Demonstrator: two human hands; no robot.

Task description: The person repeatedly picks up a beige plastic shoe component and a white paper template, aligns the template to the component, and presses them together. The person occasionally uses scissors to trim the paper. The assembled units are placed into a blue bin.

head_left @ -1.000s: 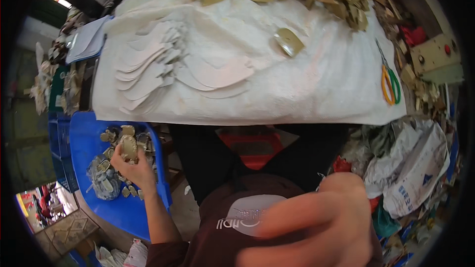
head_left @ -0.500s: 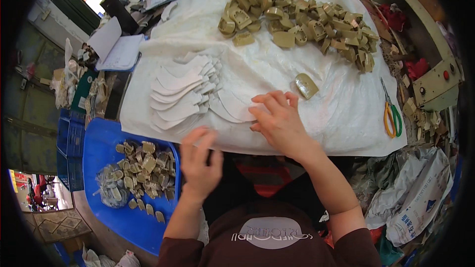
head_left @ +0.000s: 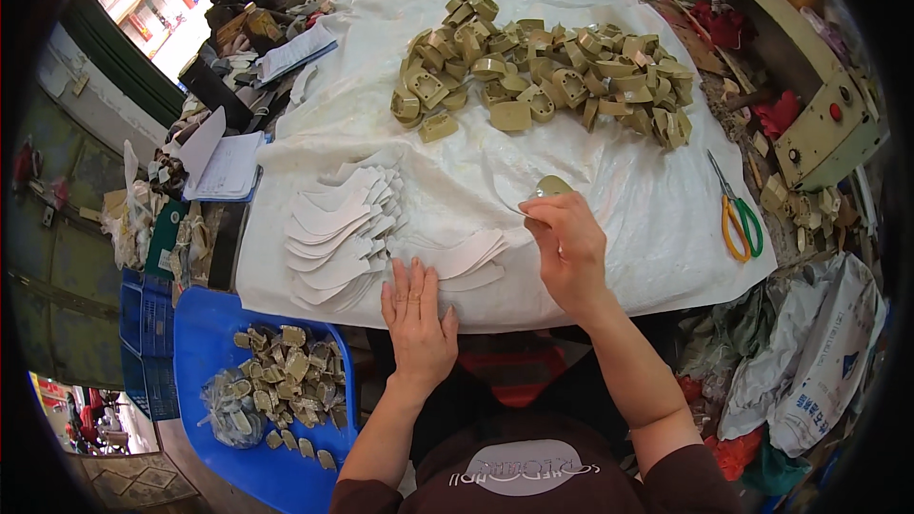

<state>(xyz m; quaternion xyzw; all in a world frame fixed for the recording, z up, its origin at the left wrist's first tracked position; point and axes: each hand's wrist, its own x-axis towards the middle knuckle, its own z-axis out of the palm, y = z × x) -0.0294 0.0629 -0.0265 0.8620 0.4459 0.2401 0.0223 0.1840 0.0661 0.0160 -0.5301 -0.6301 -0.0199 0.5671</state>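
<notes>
My right hand (head_left: pixel 569 246) is closed, thumb and fingertips pinched at the end of what looks like a thin white curved cut piece (head_left: pixel 497 188), hard to tell against the white sheet. Just beyond those fingertips lies a single olive-tan shoe heel (head_left: pixel 551 187), partly hidden by the hand. My left hand (head_left: pixel 419 319) rests with its fingers stretched out at the near edge of the table. Next to its fingertips is a small fan of white curved pieces (head_left: pixel 471 259). Left of that hand lies a larger overlapping stack of white curved pieces (head_left: pixel 333 228).
A big heap of olive-tan heels (head_left: pixel 533 67) covers the far part of the white sheet (head_left: pixel 647 257). Green-and-orange scissors (head_left: pixel 735 214) lie at the right. A blue tub (head_left: pixel 214 419) holding heels stands lower left. An open notebook (head_left: pixel 228 167) sits at the left edge.
My right hand has lifted off the fanned white pieces and shifted up to the single heel. My left hand has come down onto the table edge beside the fan. The view has tilted up slightly.
</notes>
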